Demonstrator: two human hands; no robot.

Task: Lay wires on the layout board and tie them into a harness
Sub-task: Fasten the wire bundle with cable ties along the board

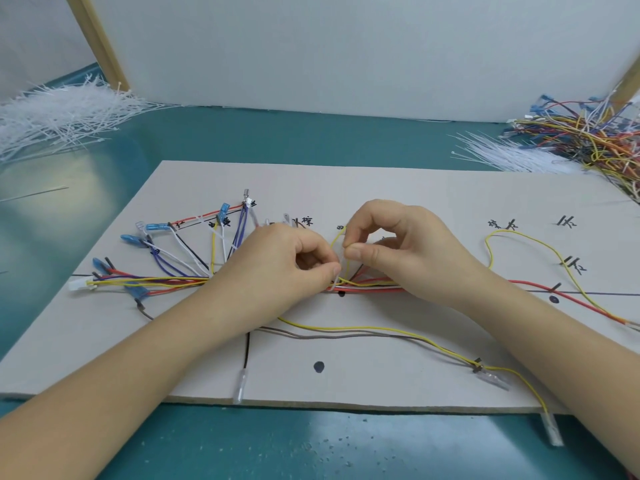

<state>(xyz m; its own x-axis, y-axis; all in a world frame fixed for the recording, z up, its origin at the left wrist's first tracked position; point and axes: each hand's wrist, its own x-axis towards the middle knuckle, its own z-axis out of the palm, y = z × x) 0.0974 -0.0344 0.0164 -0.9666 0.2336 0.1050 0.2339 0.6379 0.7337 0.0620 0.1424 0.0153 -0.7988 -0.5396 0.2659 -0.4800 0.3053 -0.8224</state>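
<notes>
Both forearms come in from the near edge of the pale grey layout board (415, 188), which lies flat on the teal tabletop (311, 445). Left hand (280, 268), fingers curled, thumb and forefinger pinching at a thin white cable tie (343, 263) right where it loops the bundle of red, yellow and white wires (374, 285). Right hand (398, 251) meets it fingertip to fingertip, thumb and forefinger nipping the tie's upper end, other fingers arched above. Beyond the left knuckles, loose wire ends with blue sleeved terminals (157, 227) fan out. Under the wrists run a long yellow wire (346, 329) and a brown wire (311, 336). Far off past the left fingers sits a heap of white cable ties (59, 116); past the right fingers, a tangle of coloured spare wires (588, 136).
</notes>
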